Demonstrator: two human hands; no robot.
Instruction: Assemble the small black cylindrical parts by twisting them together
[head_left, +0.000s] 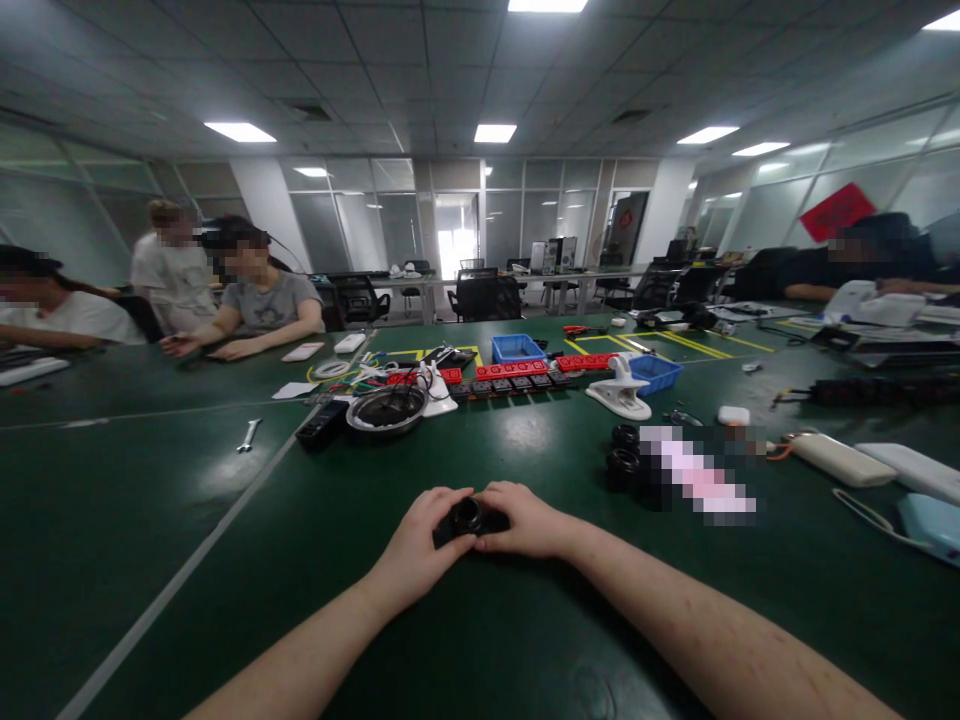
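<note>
Black round part [467, 515] sits between the fingers of both hands, low over the green table [322, 560]; whether it touches the surface cannot be told. The left hand [421, 545] and the right hand [529, 518] are both closed on it, thumbs on the near side and other fingers curled over the far side, probably so that neither end can roll or tip. Its ringed opening is left uncovered, perhaps to keep it in sight, and it looks smooth and slightly glossy, like hard plastic.

To the right of the fingers, two dark ring-shaped pieces [622, 462] stand close together, seemingly kept within reach. Beyond the fingers and to the left rests a shallow metal bowl [386, 431] with a shiny curved rim; farther left lies a slim steel wrench [249, 434]. Straight beyond the fingers run red strips [514, 370], seemingly lined up for order, and a blue ridged bin [517, 355]. A white curved stand [619, 395] with a broad base, likely for steadiness, is beyond them to the right.
</note>
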